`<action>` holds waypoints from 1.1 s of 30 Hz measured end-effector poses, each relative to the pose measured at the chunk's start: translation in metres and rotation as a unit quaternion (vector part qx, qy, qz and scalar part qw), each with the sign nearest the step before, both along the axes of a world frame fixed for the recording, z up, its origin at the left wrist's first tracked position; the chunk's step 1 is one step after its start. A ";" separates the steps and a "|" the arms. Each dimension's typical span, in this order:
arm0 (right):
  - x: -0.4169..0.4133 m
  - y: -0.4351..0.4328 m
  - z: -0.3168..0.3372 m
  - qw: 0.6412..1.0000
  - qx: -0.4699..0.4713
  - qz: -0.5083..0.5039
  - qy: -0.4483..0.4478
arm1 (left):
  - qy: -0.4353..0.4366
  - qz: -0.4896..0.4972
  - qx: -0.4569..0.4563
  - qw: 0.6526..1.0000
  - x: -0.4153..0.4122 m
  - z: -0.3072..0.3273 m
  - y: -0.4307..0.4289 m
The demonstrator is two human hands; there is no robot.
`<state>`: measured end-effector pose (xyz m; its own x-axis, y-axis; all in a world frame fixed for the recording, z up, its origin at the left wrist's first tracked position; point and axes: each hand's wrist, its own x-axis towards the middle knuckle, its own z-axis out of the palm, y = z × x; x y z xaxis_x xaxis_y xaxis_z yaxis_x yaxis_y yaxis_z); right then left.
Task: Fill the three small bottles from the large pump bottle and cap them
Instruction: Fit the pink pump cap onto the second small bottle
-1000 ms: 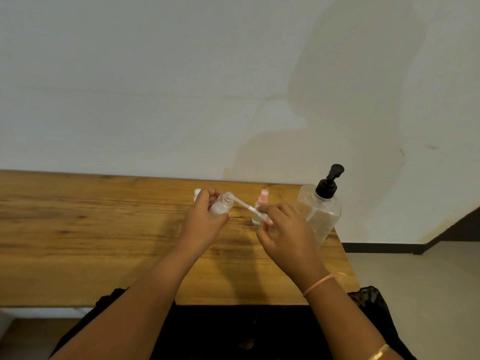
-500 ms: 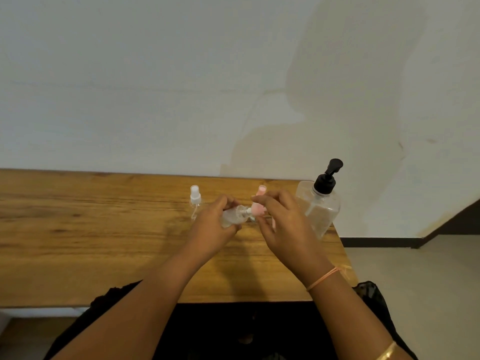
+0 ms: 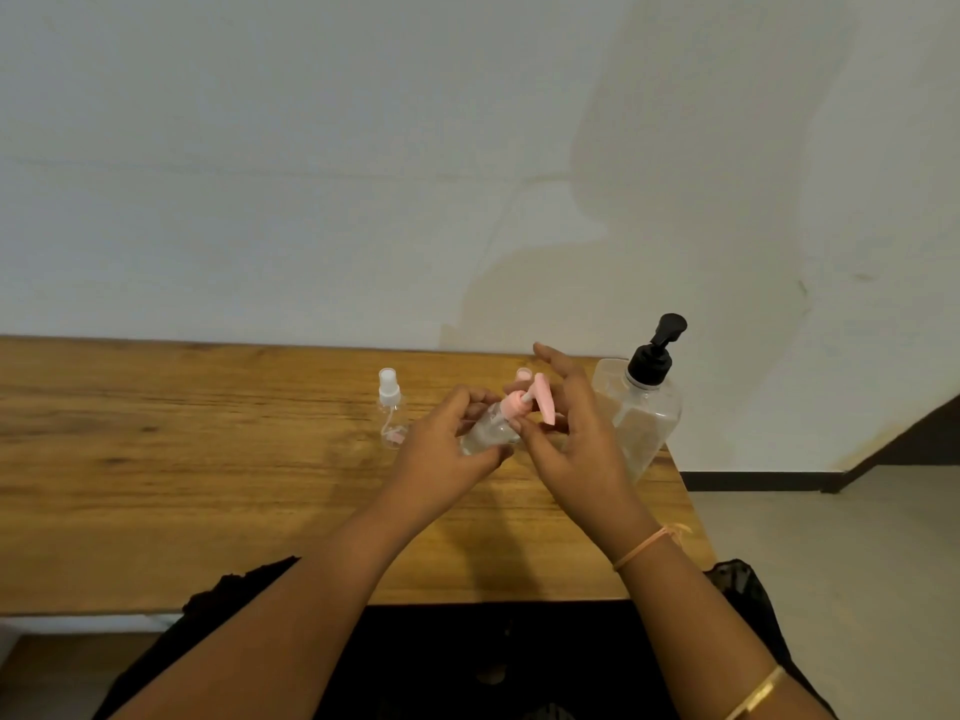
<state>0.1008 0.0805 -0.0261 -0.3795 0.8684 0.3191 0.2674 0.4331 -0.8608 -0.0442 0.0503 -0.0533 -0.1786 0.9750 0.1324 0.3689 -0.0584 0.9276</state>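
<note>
Over the wooden table (image 3: 156,485), the left hand (image 3: 441,454) curls its fingers round a small clear bottle (image 3: 485,433), held tilted with its neck rightward, while the right hand (image 3: 576,449) pinches the pink pump cap (image 3: 517,405) sitting at the bottle's neck, its forefinger stretched straight. Behind, a white-capped small bottle (image 3: 389,407) stands left of the hands, a pink-topped bottle (image 3: 522,375) peeks out between them, and the large pump bottle (image 3: 647,407) stands just right.

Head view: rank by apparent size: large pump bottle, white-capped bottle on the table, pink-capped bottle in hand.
1. large pump bottle: clearly largest.
2-3. white-capped bottle and pink-capped bottle: look alike; the held one is tilted, part-hidden in the left hand and nearer, so unranked.
</note>
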 end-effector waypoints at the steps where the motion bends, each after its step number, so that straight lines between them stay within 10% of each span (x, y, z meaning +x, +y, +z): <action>1: -0.001 0.001 0.000 1.000 -0.005 -0.007 0.010 | -0.007 0.001 0.000 1.000 0.001 0.001 0.000; 33: -0.004 0.006 0.006 0.973 -0.136 0.024 0.186 | -0.174 -0.018 -0.022 0.984 0.018 0.011 0.000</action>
<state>0.0970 0.0861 -0.0206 -0.3237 0.9242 0.2024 -0.0998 0.1794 -0.9787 -0.0262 0.0505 -0.0421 -0.1710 0.9849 0.0269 0.0265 -0.0227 0.9994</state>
